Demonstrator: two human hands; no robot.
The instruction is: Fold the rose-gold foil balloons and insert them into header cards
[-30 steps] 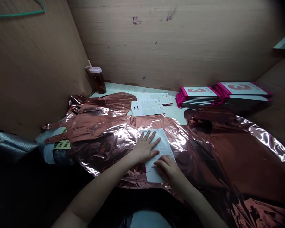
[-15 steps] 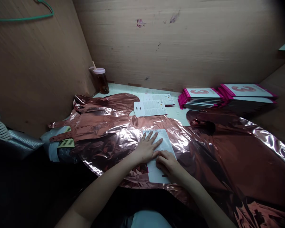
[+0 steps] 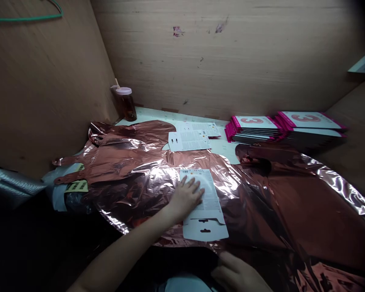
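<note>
My left hand [image 3: 187, 198] lies with its fingers spread on a white printed card sleeve [image 3: 211, 190], pressing it against the rose-gold foil balloons [image 3: 124, 162]. The sleeve's near end shows two dark hanger slots and a flap edge that is slightly raised. My right hand [image 3: 235, 273] is low, by the front edge of the foil and close to my lap. Its fingers are bent and blurred, and I cannot see whether anything is in them.
Two printed sleeves [image 3: 190, 140] lie behind the foil. Stacks of pink-edged packs marked with a 3 [image 3: 252, 127] stand at the back right. A lidded brown cup [image 3: 127, 105] is in the back left corner. Wooden panels [image 3: 158, 52] enclose the table.
My right hand has left the sleeve and moved down toward my lap, uncovering the sleeve's slotted near end. My left hand stays on the sleeve. The view has shifted slightly.
</note>
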